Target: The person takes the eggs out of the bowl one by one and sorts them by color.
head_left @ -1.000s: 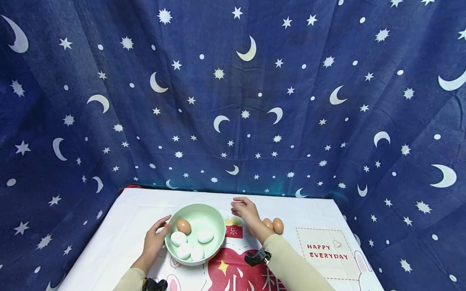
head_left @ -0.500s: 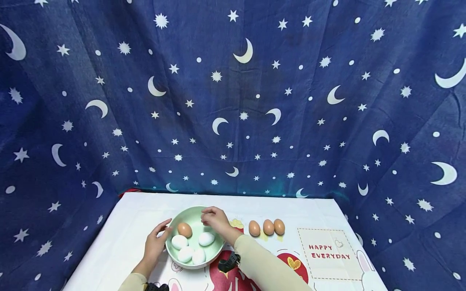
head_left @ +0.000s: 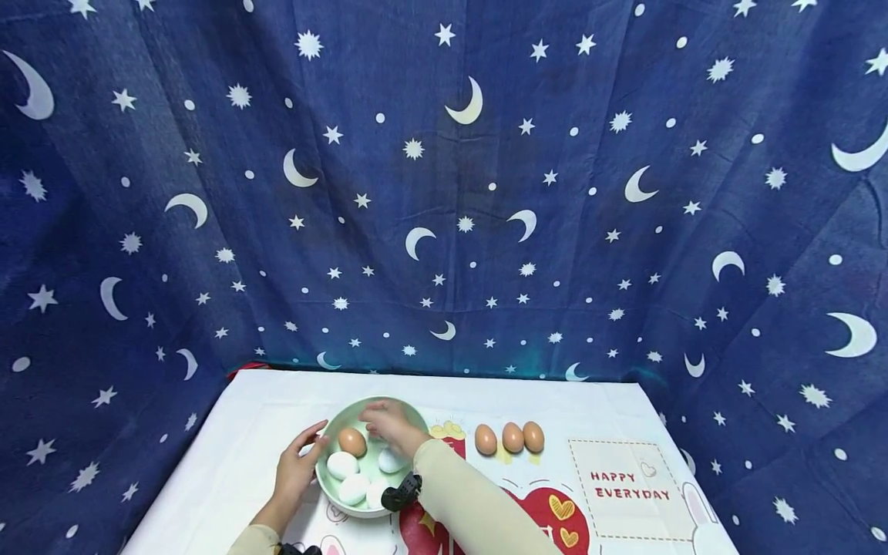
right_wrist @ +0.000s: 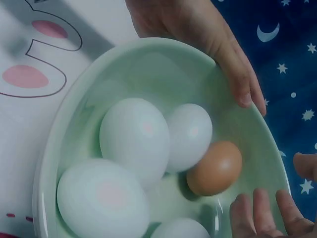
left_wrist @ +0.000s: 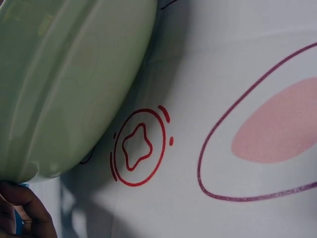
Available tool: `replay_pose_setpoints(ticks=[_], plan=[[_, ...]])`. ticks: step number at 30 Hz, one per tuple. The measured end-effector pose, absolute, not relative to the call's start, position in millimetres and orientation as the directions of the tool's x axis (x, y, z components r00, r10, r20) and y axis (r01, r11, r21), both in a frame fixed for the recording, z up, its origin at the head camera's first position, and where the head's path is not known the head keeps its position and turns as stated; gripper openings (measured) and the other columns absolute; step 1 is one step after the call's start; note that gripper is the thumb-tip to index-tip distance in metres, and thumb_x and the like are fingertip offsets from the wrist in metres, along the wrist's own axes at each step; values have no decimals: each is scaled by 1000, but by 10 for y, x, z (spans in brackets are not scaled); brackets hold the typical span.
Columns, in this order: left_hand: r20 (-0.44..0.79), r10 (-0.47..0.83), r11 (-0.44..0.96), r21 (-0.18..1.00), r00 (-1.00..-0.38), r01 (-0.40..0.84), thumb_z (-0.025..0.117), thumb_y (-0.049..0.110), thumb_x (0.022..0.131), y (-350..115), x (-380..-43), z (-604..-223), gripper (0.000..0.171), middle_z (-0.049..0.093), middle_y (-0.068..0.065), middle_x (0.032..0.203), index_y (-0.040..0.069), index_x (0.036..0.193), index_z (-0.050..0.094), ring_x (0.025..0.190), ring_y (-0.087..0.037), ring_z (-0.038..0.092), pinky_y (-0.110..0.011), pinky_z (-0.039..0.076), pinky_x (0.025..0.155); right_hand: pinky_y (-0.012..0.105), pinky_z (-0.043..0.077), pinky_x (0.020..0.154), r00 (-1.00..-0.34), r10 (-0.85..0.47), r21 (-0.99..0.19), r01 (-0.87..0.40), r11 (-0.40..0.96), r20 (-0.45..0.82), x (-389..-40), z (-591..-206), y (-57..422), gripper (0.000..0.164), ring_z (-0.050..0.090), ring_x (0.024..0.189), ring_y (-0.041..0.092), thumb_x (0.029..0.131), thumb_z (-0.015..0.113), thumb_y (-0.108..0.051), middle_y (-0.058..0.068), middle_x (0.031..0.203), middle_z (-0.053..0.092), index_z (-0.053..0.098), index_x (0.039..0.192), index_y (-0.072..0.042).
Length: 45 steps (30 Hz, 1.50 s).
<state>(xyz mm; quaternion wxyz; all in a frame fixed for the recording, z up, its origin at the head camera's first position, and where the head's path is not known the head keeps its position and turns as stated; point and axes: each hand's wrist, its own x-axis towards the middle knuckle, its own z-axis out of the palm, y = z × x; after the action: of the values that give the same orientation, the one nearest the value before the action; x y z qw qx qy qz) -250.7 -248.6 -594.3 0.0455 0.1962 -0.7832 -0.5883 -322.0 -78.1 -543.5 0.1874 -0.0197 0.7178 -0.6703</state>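
A pale green bowl (head_left: 334,432) holds one brown egg (head_left: 352,442) and several white eggs (head_left: 354,488). At its left side my left hand (head_left: 294,474) grips the rim; the right wrist view shows the thumb (right_wrist: 241,91) over the edge, inside the bowl. Curled fingers (left_wrist: 29,203) touch the outside wall in the left wrist view. My right hand (head_left: 391,428) reaches over the bowl from the right, slightly blurred, with nothing in it. Its fingers (right_wrist: 262,210) are spread and close to the brown egg in the right wrist view. The right forearm partly covers the white eggs.
Three brown eggs (head_left: 513,438) lie in a row on the tablecloth right of the bowl. The white cloth (head_left: 277,401) carries printed red shapes and a "HAPPY EVERYDAY" panel (head_left: 627,489). Behind the table hangs a dark blue curtain (head_left: 444,193) with moons and stars.
My right hand has moved left from beside the bowl to over it, near the brown egg, uncovering the row of brown eggs. My left hand stays at the rim.
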Motion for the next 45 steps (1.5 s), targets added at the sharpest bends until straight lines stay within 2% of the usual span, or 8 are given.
replay_pose_setpoints(ticks=[3, 7, 10, 16, 20, 34, 38, 45], plan=[[-162, -346, 227, 941, -924, -250, 58, 43, 98, -2486, -2501, -5947, 56, 45, -19, 132, 12, 143, 49, 98, -20, 60, -23, 58, 72, 27, 55, 71, -936, -264, -969, 198, 145, -231, -3229, -5494, -817, 33, 60, 76, 16, 81, 71, -13, 7, 86, 63, 65, 110, 2], [-153, -349, 242, 938, -924, -247, 57, 44, 98, -2497, -2498, -5963, 56, 46, -20, 132, 12, 143, 49, 97, -20, 61, -23, 59, 70, 23, 50, 63, -934, -247, -957, 213, 197, -258, -3225, -5537, -850, 34, 54, 68, 12, 80, 74, -14, 5, 81, 61, 66, 111, -1], [-139, -347, 259, 936, -927, -237, 56, 43, 99, -2504, -2500, -5975, 54, 47, -21, 131, 11, 142, 50, 95, -18, 61, -23, 59, 69, 25, 51, 66, -934, -226, -941, 217, 259, -278, -3208, -5543, -879, 38, 54, 76, 13, 81, 73, -12, 4, 90, 62, 65, 117, -2], [-127, -341, 261, 939, -931, -224, 56, 40, 100, -2497, -2505, -5965, 53, 47, -23, 131, 10, 142, 50, 97, -20, 62, -25, 60, 72, 33, 57, 74, -946, -202, -917, 169, 361, -254, -3159, -5554, -944, 38, 60, 86, 17, 80, 73, -14, 6, 99, 66, 65, 115, -1], [-128, -335, 249, 944, -933, -218, 56, 40, 100, -2484, -2503, -5946, 53, 46, -23, 132, 10, 143, 50, 96, -20, 63, -26, 60, 73, 27, 55, 75, -952, -204, -912, 137, 387, -229, -3136, -5562, -992, 37, 61, 88, 15, 78, 74, -14, 5, 103, 66, 67, 113, -2], [-145, -346, 230, 945, -927, -234, 57, 38, 100, -2481, -2491, -5963, 51, 46, -22, 132, 11, 143, 50, 88, -16, 63, -23, 58, 68, 26, 53, 72, -944, -242, -866, 82, 493, -226, -3090, -5605, -1059, 38, 59, 82, 13, 77, 78, -10, 3, 97, 66, 68, 113, -3], [-152, -342, 237, 941, -927, -241, 57, 43, 99, -2474, -2492, -5972, 55, 46, -22, 134, 12, 143, 49, 94, -18, 63, -25, 59, 71, 26, 55, 68, -946, -251, -837, 34, 547, -203, -3093, -5631, -1067, 36, 60, 80, 13, 77, 80, -9, 4, 94, 66, 68, 110, -3], [-153, -343, 246, 938, -927, -246, 54, 44, 100, -2471, -2480, -5941, 54, 44, -22, 135, 12, 144, 48, 101, -24, 64, -27, 60, 76, 28, 56, 72, -942, -289, -794, -42, 607, -171, -3093, -5608, -1086, 34, 63, 85, 16, 81, 78, -9, 5, 95, 66, 68, 113, -4]])
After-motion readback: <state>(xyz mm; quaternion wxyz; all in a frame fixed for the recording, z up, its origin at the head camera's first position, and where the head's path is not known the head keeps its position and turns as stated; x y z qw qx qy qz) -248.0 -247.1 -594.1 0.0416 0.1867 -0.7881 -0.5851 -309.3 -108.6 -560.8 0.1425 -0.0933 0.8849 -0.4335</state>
